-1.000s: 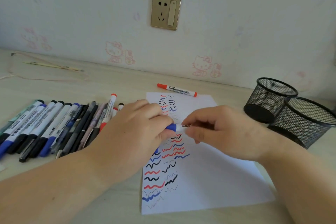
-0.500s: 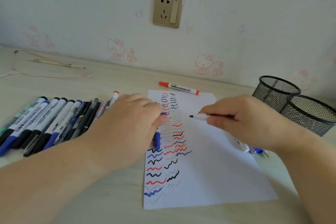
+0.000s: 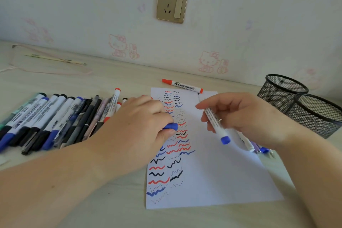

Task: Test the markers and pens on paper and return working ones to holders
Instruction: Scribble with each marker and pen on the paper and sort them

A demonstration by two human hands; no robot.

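A white sheet of paper [image 3: 218,176] lies on the desk, its left part covered in red, blue and black squiggles. My right hand [image 3: 246,116] holds an uncapped white whiteboard marker [image 3: 214,118] above the paper, tip pointing away, blue end toward me. My left hand [image 3: 142,124] rests on the paper's left edge and grips the blue cap [image 3: 171,126]. A row of several markers and pens [image 3: 55,116] lies left of the paper. Two black mesh holders [image 3: 283,92] [image 3: 318,113] stand at the right; I see no pens in them.
A red whiteboard marker [image 3: 182,85] lies just beyond the paper's top edge. A few pens [image 3: 259,149] lie at the paper's right edge, partly hidden under my right hand. A cord and thin sticks [image 3: 55,59] lie at the far left. The wall with an outlet [image 3: 172,2] is close behind.
My hands pulled the blue cap off the marker and moved apart. The right hand then swung the marker from lying sideways to tip-away, blue end toward me. The left hand kept the cap.
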